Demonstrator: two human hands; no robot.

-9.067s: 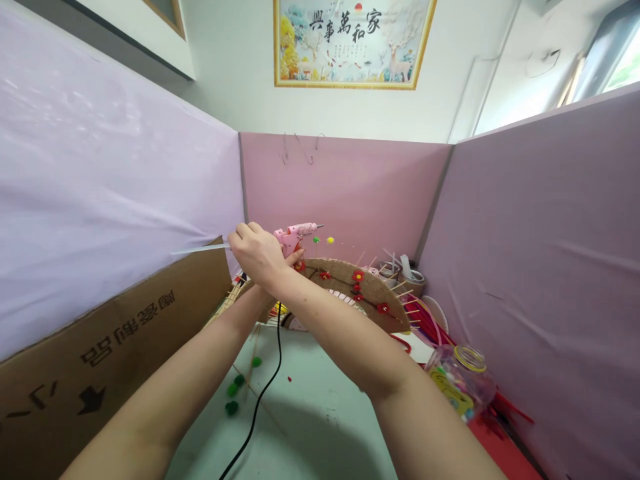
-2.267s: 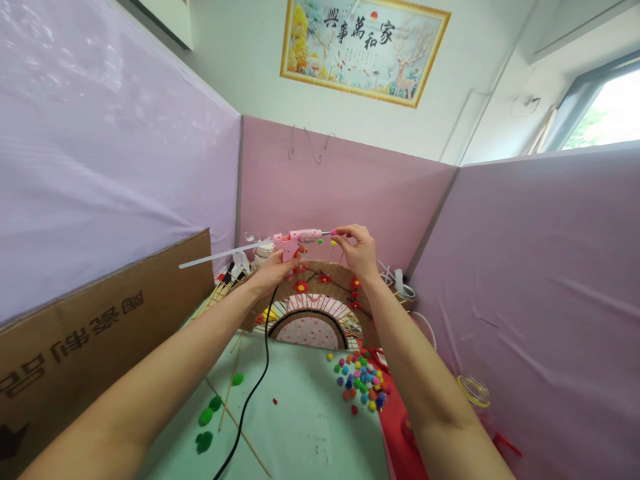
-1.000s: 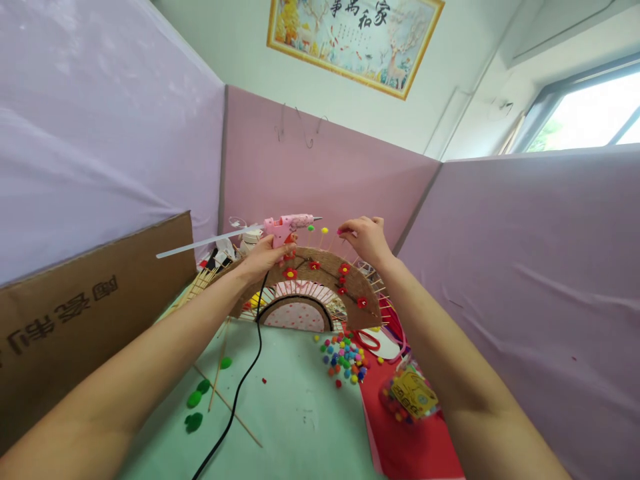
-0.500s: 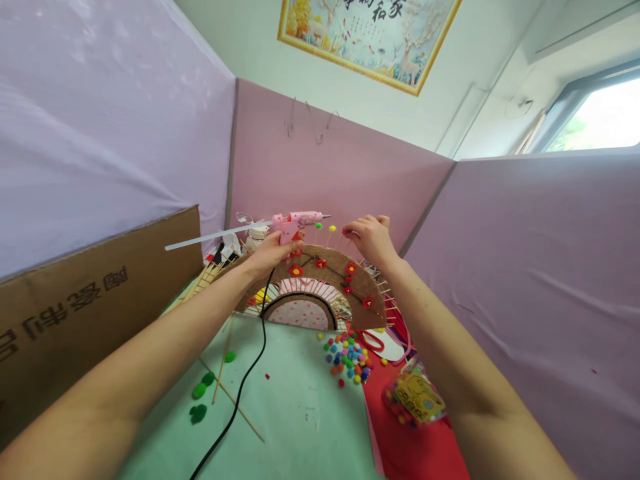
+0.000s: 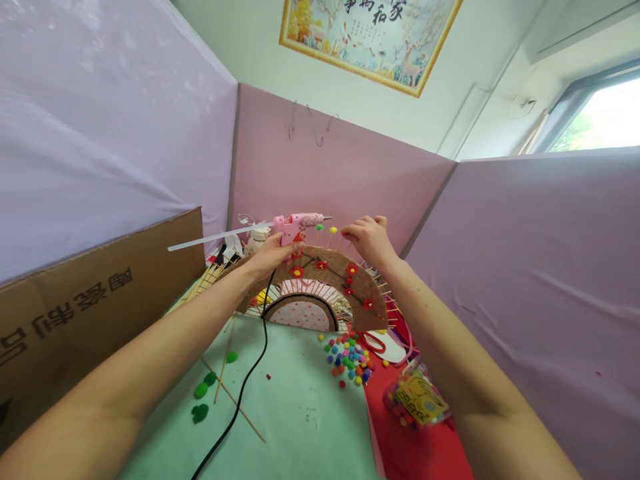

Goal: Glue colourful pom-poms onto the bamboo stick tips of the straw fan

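My left hand [image 5: 277,253] is closed around the handle of a pink hot glue gun [image 5: 300,220], its nozzle pointing right. A long translucent glue stick [image 5: 215,237] sticks out of the gun's back. Beneath it stands a fan-shaped craft piece [image 5: 335,261], a brown arch with thin sticks and red felt flowers [image 5: 352,270]. A green pom-pom [image 5: 319,227] and a yellow pom-pom [image 5: 333,230] cap two of its upper sticks. Just right of these, my right hand [image 5: 369,239] pinches a small reddish pom-pom [image 5: 345,235] at a stick's tip, mostly hidden by the fingers.
Loose coloured pom-poms [image 5: 350,360] lie before the fan, beside red-handled scissors [image 5: 373,343] and a bag of pom-poms [image 5: 417,399]. The gun's black cord [image 5: 245,383] crosses the green tabletop [image 5: 300,427]. Green felt pieces [image 5: 200,413] and a cardboard box [image 5: 100,313] are at left.
The view has shifted very slightly. Both hands keep nearly the same place and grip, and the fan has not visibly moved.
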